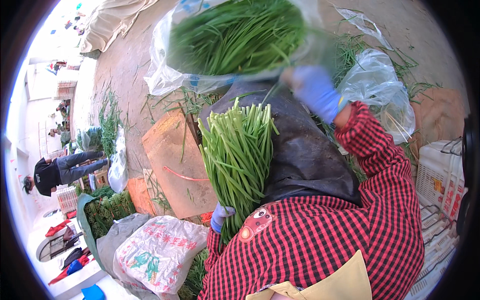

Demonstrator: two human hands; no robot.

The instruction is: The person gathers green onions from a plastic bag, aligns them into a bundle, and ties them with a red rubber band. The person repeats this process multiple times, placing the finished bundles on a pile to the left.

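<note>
A thick bundle of green garlic-chive-like stalks [240, 150] lies against my lap, its pale cut ends pointing away from me. My left hand [222, 216], in a blue glove, is closed around the leafy lower end of the bundle. My right hand [313, 90], gloved too and blurred by motion, is above the dark apron [300, 150], beside the near edge of an open clear plastic bag [165, 75]. Many loose green stalks [236, 37] fill that bag. Whether my right hand holds a stalk is too blurred to tell. A red tie strip [183, 176] lies to the left of the bundle.
A flat brown board [176, 161] is at left, near a printed white sack [161, 251] and bundled greens [108, 210]. Crumpled clear plastic [378, 86] lies at right, above white crates [438, 176]. Stalk scraps litter the floor. A person [63, 170] stands far left.
</note>
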